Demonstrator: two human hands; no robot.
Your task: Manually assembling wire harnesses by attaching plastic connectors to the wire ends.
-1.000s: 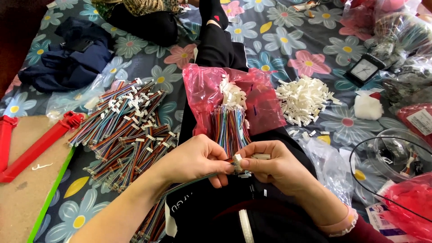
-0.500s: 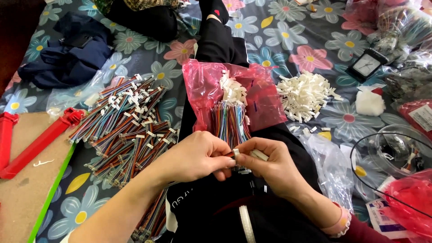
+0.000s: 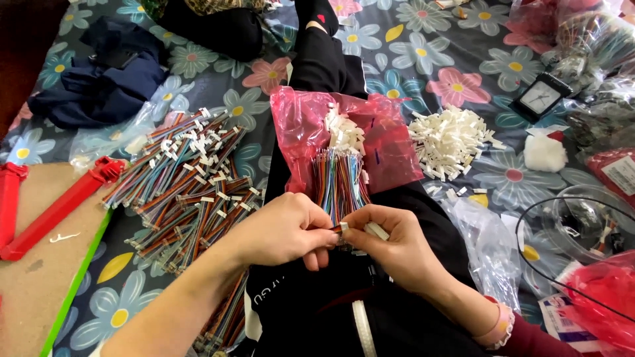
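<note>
- Both hands meet at centre frame, over the lap in black trousers. Left hand (image 3: 281,228) pinches the end of a multicolour ribbon wire (image 3: 338,229); fingers closed tight on it.
- Right hand (image 3: 393,241) pinches the same wire end from the other side, w/ a small white connector (image 3: 378,230) held against thumb & forefinger. Fingertips of the 2 hands touch.
- Just above the hands: bundle of rainbow wires (image 3: 339,182) lying on a crumpled pink plastic bag (image 3: 301,132) on the leg, w/ a small heap of white connectors (image 3: 342,131) at the bundle's far end.
- Left of the leg: big pile of finished wires (image 3: 188,192), many colours, white plugs at ends, part on a clear plastic bag.
- Right of the pink bag: loose pile of white plastic housings (image 3: 450,140) on the flowered sheet (image 3: 410,59).
- Far left: brown board w/ green edge (image 3: 40,264), red tool (image 3: 63,205) across it.
- Top left: dark blue cloth (image 3: 99,82).
- Right edge: small black square clock, white face (image 3: 540,97); white fluffy wad (image 3: 544,151); clear bags (image 3: 486,248); red bag w/ white rectangular label (image 3: 622,172), text too small to tell; round clear container (image 3: 582,221).
- Pink band (image 3: 506,324) on right wrist.
</note>
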